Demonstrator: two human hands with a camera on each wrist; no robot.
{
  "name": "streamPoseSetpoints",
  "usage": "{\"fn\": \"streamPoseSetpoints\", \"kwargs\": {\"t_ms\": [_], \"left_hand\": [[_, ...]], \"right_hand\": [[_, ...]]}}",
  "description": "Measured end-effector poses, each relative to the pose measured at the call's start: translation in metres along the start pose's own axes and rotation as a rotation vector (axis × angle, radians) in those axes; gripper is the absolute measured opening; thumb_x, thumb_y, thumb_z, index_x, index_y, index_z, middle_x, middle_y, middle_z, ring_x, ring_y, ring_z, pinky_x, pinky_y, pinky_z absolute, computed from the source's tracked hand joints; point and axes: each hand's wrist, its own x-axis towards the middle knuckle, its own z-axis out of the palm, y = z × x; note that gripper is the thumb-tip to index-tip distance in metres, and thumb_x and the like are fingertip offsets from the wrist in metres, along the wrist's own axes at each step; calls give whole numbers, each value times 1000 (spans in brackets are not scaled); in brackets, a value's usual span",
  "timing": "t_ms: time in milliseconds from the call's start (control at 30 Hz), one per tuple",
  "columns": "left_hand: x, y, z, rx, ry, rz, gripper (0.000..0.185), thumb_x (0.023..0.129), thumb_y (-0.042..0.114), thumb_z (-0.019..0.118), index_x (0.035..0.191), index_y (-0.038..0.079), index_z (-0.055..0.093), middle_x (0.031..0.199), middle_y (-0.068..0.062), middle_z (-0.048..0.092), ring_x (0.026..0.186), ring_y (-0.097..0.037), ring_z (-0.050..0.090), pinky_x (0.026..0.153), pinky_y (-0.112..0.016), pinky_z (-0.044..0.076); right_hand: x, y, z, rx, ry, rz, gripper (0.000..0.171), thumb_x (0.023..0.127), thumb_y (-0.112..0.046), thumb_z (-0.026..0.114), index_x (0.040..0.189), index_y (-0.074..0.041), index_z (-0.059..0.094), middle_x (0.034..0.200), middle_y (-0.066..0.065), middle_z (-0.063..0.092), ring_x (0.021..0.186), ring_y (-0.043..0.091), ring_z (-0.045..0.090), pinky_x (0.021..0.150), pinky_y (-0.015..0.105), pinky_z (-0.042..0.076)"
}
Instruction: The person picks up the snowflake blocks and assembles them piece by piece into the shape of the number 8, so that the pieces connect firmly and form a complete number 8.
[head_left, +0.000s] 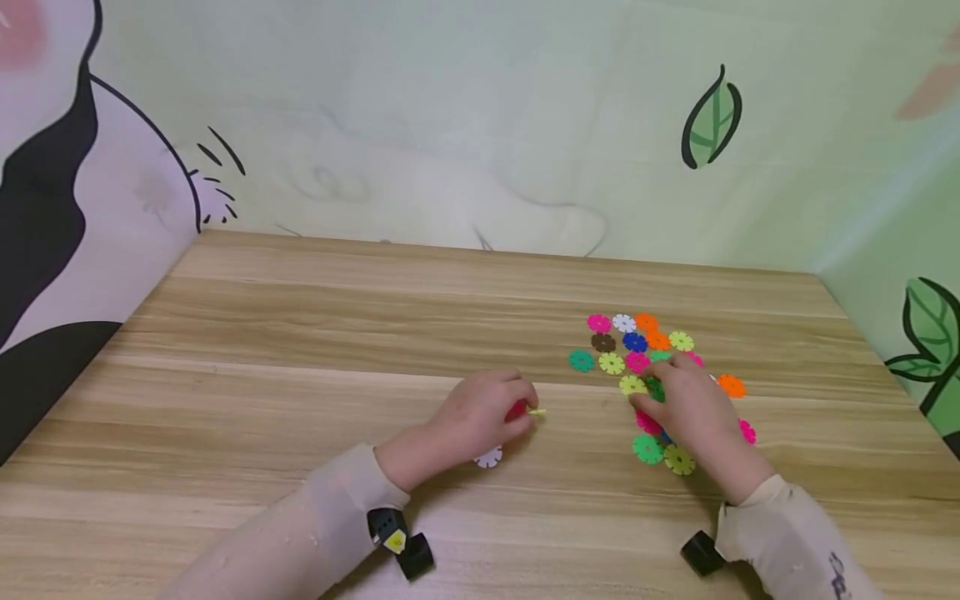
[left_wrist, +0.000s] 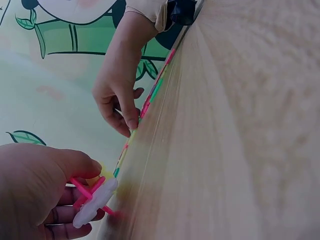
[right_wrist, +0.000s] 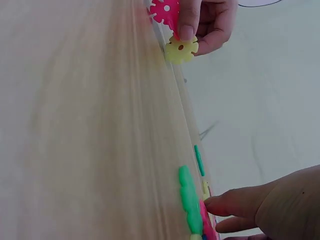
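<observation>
My left hand (head_left: 525, 408) pinches a small cluster of joined snowflake discs (left_wrist: 92, 197): pink, white and yellow pieces slotted together, held just above the wooden table (head_left: 300, 375). The right wrist view shows the same hand (right_wrist: 195, 25) with a pink disc (right_wrist: 164, 11) and a yellow disc (right_wrist: 181, 49). To its right, my right hand (head_left: 660, 387) reaches into a flat pile of coloured discs (head_left: 637, 342). Its fingertips (right_wrist: 212, 204) touch discs there, beside a dark green disc (head_left: 656, 390). No disc shows lifted in that hand.
Several discs lie flat around the right hand, among them a green one (head_left: 647, 448) and an orange one (head_left: 731, 385). Illustrated walls (head_left: 450, 125) close the table at the back, left and right.
</observation>
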Motion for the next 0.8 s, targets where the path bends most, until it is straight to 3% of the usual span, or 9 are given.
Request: {"fn": "streamPoseSetpoints", "kwargs": {"t_ms": [167,367,500,800], "left_hand": [[0,-1,-1,-8,-16,-12,9,85,19,71,91,12,71,85,1,64,70,-11,53,65,-26,47],[1,-2,-2,-25,-27,-17,9,85,18,71,91,12,71,85,0,64,70,-11,52,63,-25,45],[1,-4,-1,-34,-30,-13,9,86,18,70,92,11,72,86,-1,65,71,-11,55,63,-24,46],[1,-5,-2,-41,-32,-22,9,86,17,70,92,11,72,86,0,65,72,-12,57,64,-24,47]], "right_hand": [[1,4,-6,31,-58,-38,43,87,-29,69,115,3,64,113,23,57,98,38,58,83,51,52],[0,6,-18,46,-186,-97,40,82,-32,75,104,0,66,96,14,66,85,27,62,73,43,53],[-2,6,-24,51,-278,-124,41,77,-29,79,102,-1,64,92,10,68,83,23,62,74,41,54],[-3,1,-22,4,-277,-163,19,81,-17,75,91,-5,65,82,2,65,75,16,56,69,33,51]]}}
